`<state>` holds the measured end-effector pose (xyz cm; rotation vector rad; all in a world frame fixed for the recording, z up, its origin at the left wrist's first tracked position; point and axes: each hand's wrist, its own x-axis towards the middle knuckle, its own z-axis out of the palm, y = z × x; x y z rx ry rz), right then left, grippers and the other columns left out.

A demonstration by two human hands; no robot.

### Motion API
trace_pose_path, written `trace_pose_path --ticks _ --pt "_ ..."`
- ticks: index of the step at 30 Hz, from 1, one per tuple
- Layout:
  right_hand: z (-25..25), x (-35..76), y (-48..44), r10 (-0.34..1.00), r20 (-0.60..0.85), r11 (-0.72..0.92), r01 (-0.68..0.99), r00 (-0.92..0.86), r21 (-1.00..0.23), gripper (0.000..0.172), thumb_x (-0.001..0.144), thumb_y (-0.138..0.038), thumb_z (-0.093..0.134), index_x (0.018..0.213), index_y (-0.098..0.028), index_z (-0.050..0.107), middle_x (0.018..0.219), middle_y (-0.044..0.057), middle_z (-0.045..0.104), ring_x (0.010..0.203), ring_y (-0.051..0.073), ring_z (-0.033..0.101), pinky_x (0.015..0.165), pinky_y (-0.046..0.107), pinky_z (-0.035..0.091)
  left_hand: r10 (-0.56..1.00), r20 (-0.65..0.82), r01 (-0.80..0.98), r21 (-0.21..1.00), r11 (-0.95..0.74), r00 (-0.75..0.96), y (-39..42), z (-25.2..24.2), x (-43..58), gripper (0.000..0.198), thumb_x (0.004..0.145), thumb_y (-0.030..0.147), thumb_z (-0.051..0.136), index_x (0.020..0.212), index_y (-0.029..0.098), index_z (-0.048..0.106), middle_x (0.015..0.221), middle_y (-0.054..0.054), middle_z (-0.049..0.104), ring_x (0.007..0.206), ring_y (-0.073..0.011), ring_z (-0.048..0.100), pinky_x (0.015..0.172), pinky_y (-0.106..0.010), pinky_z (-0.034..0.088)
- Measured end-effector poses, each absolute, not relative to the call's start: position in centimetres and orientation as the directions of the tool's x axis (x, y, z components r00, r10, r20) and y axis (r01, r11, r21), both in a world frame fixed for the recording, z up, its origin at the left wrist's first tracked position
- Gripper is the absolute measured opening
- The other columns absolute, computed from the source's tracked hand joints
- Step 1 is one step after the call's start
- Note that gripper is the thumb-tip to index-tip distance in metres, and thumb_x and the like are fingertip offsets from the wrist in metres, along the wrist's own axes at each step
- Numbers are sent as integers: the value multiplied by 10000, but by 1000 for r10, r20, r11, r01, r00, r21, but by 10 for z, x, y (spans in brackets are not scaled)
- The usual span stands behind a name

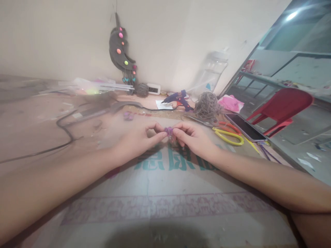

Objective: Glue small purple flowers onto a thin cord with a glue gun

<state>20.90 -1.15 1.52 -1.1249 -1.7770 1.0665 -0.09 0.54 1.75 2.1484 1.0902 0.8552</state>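
Note:
Between the fingertips of both hands is a small purple piece [169, 130], too small and blurred to name its kind. My left hand [144, 136] pinches it from the left with thumb and forefinger. From the right, my right hand [190, 136] pinches it the same way, its other fingers curled. Both hands are just above a printed board [155, 186] on the table. Beyond my left hand lie some small purple bits [128, 116], blurred.
A glue gun [178, 99], a tangle of grey yarn [207, 105], scissors [229, 136] and a phone [245, 127] lie behind and right. A black cord [67, 131] crosses the left. A water bottle [213, 70] stands by the wall, where a moon-shaped decoration [117, 48] hangs.

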Motion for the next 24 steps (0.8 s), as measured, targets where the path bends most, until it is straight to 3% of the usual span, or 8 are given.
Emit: trace_pose_path --ticks 6,17,24 --pt "12 209 -9 946 184 255 268 -266 -929 161 889 -248 599 1046 -216 608 713 -52 554 548 88 470 509 238 401 853 287 421 773 -474 435 5 21 0 249 897 417 602 778 209 666 821 -12 728 806 -189 648 806 -316 507" --pt "6 212 -4 942 204 269 237 -267 -933 131 841 -230 601 971 -239 583 835 -8 620 780 142 616 745 310 515 859 278 388 802 -454 431 7 18 -1 259 911 425 587 799 201 651 834 -17 725 816 -185 653 771 -296 509" --pt "3 212 -2 937 228 294 248 -263 -923 133 827 -229 617 957 -229 587 827 -16 592 746 133 568 709 298 481 857 279 382 804 -455 434 8 16 -2 263 923 424 589 809 195 650 845 -10 717 817 -175 647 770 -285 497"
